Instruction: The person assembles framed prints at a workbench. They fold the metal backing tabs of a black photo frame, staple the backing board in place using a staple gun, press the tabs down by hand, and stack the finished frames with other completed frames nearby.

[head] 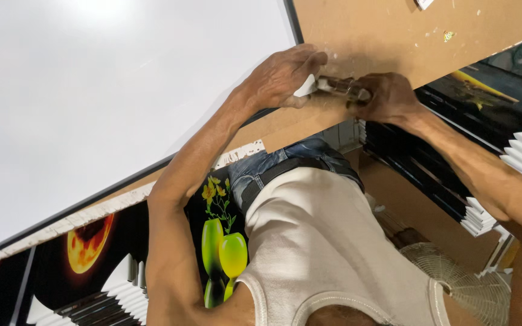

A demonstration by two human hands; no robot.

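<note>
right hand (388, 96) clenches a small metal hand tool (342, 87); left hand (285, 75) pinches its white tip to steady it, both beside the black-edged white framed panel (110, 102).

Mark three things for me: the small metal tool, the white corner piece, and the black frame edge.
small metal tool (342, 87), head view, middle of its body between the hands
white corner piece (305, 87), head view, its flat face
black frame edge (293, 21), head view, upper stretch
</note>
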